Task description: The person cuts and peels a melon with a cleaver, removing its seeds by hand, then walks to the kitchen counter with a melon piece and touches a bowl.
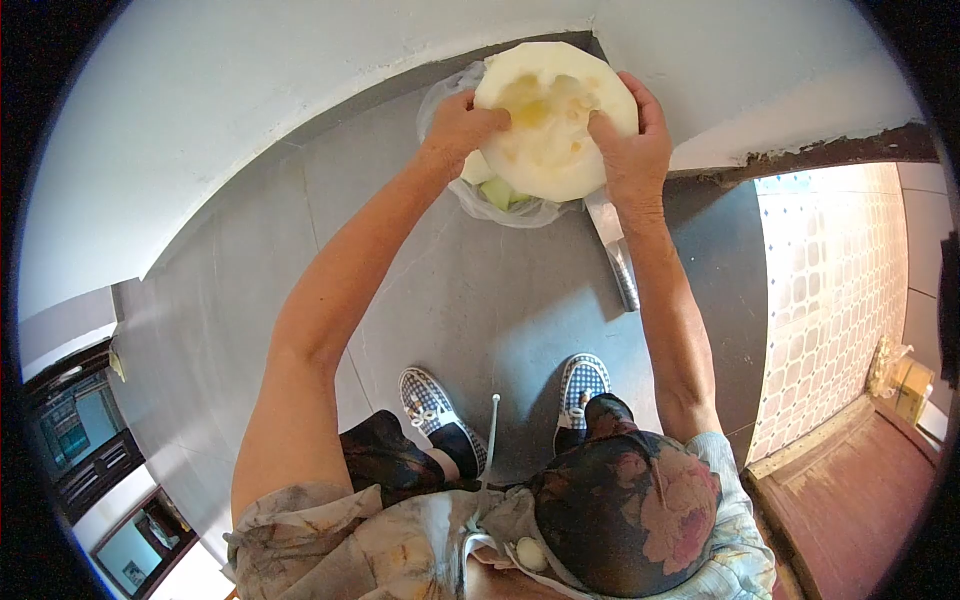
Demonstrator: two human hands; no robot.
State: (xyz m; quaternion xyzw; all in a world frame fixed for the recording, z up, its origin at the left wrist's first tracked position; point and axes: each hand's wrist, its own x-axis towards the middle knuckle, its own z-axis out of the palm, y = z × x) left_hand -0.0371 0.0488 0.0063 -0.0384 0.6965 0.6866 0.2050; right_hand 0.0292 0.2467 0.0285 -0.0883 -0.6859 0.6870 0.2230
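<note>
The fruit [555, 125] looks matt, the plastic bag [530, 215] crinkled (and sheer), the metal knife [613, 247] glossy.

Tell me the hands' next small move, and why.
Probably lower the round, pale-yellow, melon-like piece toward the translucent plastic bag: the left hand and right hand grip its opposite sides, and the bag, with pale-green scraps on or in it, shows behind.

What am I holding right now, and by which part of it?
A pale melon piece, held by opposite sides of its rim: left grip on one, right grip on the other.
</note>
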